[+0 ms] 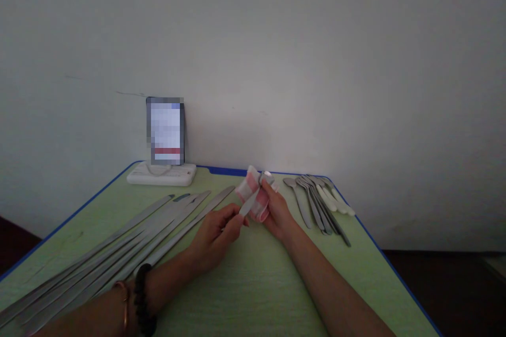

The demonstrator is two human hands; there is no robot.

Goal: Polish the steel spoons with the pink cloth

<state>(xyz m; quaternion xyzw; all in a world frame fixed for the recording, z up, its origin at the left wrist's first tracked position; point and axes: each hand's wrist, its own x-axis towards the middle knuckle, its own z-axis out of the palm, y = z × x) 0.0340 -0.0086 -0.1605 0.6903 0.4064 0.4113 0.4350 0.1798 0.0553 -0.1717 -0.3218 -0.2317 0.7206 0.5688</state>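
My left hand [221,231] is closed on the handle of a metal spoon [248,204], which slants up to the right above the table. My right hand [279,210] is wrapped round a pink and white checked cloth [247,184], its thumb pressing near the spoon's shiny head. Cloth and thumb partly hide that head. Right of my hands lies a group of metal spoons [312,200], overlapping, a few with white handles [326,198]. Several long table knives [158,231] lie side by side to the left, partly behind my left forearm.
The light green table [253,284] has a blue edge and stands against a pale wall [300,63]. A phone [166,131] with a blurred screen stands upright at the back left, behind a white flat device [162,175] with a cable.
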